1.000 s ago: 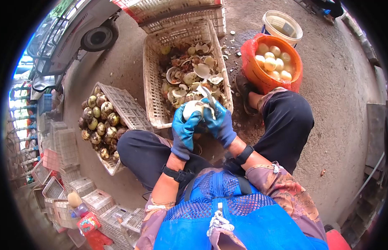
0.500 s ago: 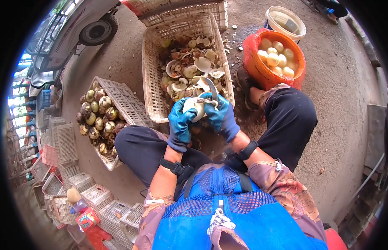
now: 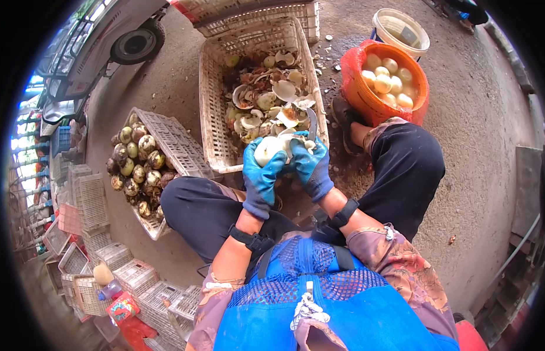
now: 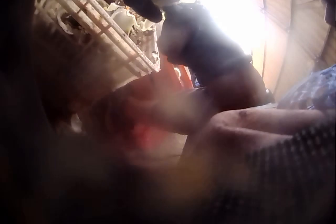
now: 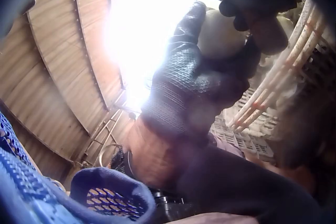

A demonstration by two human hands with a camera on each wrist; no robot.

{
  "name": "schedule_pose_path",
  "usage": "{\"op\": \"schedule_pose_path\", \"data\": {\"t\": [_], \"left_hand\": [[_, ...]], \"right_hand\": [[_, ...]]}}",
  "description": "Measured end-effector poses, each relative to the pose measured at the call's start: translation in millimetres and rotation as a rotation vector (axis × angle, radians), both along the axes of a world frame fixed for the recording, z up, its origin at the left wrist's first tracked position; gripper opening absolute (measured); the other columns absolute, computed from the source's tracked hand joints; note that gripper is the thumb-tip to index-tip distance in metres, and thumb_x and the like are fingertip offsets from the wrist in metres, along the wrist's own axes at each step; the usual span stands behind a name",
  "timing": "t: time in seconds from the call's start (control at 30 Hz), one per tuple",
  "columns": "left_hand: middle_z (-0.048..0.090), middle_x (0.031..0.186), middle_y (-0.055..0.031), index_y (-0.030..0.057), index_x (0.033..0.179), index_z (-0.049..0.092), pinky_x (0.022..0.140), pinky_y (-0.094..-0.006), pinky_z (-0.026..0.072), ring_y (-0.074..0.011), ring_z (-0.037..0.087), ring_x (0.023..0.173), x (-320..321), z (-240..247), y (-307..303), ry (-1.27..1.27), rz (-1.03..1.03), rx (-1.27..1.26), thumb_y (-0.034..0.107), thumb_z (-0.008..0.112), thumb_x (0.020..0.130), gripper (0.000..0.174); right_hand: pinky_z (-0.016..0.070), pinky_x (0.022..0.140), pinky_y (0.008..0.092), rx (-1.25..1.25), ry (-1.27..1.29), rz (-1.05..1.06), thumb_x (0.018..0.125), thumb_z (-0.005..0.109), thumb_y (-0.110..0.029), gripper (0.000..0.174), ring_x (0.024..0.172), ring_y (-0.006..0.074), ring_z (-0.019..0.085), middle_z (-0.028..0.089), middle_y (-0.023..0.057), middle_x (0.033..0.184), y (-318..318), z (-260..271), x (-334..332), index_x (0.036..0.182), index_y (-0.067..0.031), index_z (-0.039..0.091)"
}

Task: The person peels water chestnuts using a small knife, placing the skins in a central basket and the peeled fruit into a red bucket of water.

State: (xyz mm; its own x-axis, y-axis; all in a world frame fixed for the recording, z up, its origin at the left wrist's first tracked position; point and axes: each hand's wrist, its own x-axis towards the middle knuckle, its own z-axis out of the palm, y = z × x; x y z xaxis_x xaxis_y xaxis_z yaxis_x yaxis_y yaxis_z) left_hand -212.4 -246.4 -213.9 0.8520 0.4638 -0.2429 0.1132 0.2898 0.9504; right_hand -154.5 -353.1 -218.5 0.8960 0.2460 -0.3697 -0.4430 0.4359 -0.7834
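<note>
Both hands, in blue coated gloves, meet over the near end of a crate of peelings. My left hand [image 3: 262, 175] grips a round, pale peeled fruit [image 3: 266, 152], which shows white between thumb and fingers. Close beside it, my right hand [image 3: 312, 167] holds a knife with a curved blade [image 3: 312, 123] that points up and away; its handle is hidden in the glove. In the right wrist view the pale fruit [image 5: 223, 35] sits between the dark-looking gloves. Peelings [image 3: 266, 99] fill the crate below the hands.
The peelings crate [image 3: 211, 111] stands ahead. To the left, a tipped crate [image 3: 179, 140] holds unpeeled brown-green fruit [image 3: 138, 158]. An orange basket [image 3: 366, 96] of pale peeled fruit [image 3: 384, 82] stands right, before a white bucket [image 3: 395, 32]. Stacked crates [image 3: 138, 278] lie lower left.
The knife has swung from against the fruit to an upright stance at the right, slightly apart from it. The left hand and fruit have shifted slightly, and the head view has moved a little.
</note>
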Motion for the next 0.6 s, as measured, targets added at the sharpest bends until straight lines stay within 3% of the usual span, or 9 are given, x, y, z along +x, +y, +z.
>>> {"op": "schedule_pose_path", "data": {"t": [0.07,0.1,0.2,0.23,0.33,0.37,0.5,0.6], "left_hand": [[0.062,0.105,-0.0063,0.0044,0.124,0.05,0.074,-0.0271,0.0562,-0.0131,0.063,0.089,0,4,4,0.058,-0.045,0.078,0.015,0.069,0.089,0.041],[0.063,0.105,-0.0078,0.0037,0.122,0.05,0.069,-0.0286,0.0569,-0.0168,0.065,0.083,0,5,7,0.067,-0.052,0.029,0.014,0.068,0.088,0.04],[0.063,0.105,-0.0106,0.0046,0.123,0.049,0.066,-0.0308,0.0578,-0.0221,0.067,0.084,-2,-7,22,-0.06,-0.081,-0.243,0.013,0.066,0.085,0.042],[0.063,0.105,-0.013,0.0062,0.124,0.048,0.064,-0.0327,0.0585,-0.0274,0.068,0.086,-3,-6,22,-0.067,-0.076,-0.33,0.013,0.064,0.082,0.045],[0.063,0.106,-0.0137,0.0076,0.126,0.047,0.065,-0.0348,0.0593,-0.0292,0.068,0.087,-6,1,22,-0.108,-0.059,-0.4,0.014,0.065,0.082,0.048],[0.062,0.108,-0.0135,0.0089,0.128,0.046,0.067,-0.0366,0.0596,-0.0291,0.067,0.092,-5,-1,26,-0.121,-0.083,-0.395,0.013,0.067,0.081,0.051],[0.061,0.11,-0.0099,0.0052,0.126,0.048,0.076,-0.0333,0.0582,-0.0224,0.064,0.098,-1,-4,34,-0.151,-0.117,-0.172,0.009,0.072,0.076,0.056],[0.06,0.111,-0.0066,0.0019,0.121,0.052,0.084,-0.0283,0.0547,-0.0164,0.062,0.099,-1,-7,41,-0.139,-0.177,0.032,0.006,0.079,0.07,0.058]], "right_hand": [[0.0501,0.071,0.0258,-0.063,-0.138,0.072,0.092,0.062,-0.01,0.011,0.08,0.0093,0.059,0.065,0.0007,0.091,-2,-6,-1,0.1,-0.0024,0.064],[0.0493,0.07,0.0258,-0.125,-0.237,0.079,0.092,0.063,-0.01,0.01,0.079,0.0084,0.057,0.064,-0.0001,0.088,0,-8,-1,0.1,-0.0033,0.064],[0.0492,0.07,0.0253,-0.173,-0.288,0.069,0.092,0.063,-0.01,0.01,0.079,0.0077,0.057,0.064,0.0001,0.088,0,-8,0,0.1,-0.0038,0.064],[0.0491,0.07,0.025,-0.137,-0.252,0.018,0.092,0.062,-0.01,0.013,0.079,0.0078,0.058,0.064,0.0005,0.088,1,-9,3,0.104,-0.0046,0.063],[0.0496,0.07,0.0249,-0.103,0.042,-0.006,0.093,0.061,-0.01,0.016,0.079,0.008,0.058,0.065,0.0008,0.088,-7,-1,18,0.108,-0.0049,0.062],[0.0506,0.072,0.0259,-0.081,0.089,0.091,0.093,0.062,-0.011,0.025,0.082,0.0088,0.059,0.065,0.0015,0.094,-13,9,21,0.117,-0.0046,0.061],[0.0518,0.078,0.0275,-0.037,-0.161,0.304,0.093,0.063,-0.014,0.039,0.092,0.0103,0.06,0.064,0.0025,0.108,-9,11,13,0.129,-0.0033,0.056],[0.052,0.077,0.0269,-0.023,-0.182,0.429,0.093,0.062,-0.014,0.036,0.091,0.0104,0.06,0.065,0.0024,0.106,-13,11,15,0.126,-0.0025,0.058]]}}
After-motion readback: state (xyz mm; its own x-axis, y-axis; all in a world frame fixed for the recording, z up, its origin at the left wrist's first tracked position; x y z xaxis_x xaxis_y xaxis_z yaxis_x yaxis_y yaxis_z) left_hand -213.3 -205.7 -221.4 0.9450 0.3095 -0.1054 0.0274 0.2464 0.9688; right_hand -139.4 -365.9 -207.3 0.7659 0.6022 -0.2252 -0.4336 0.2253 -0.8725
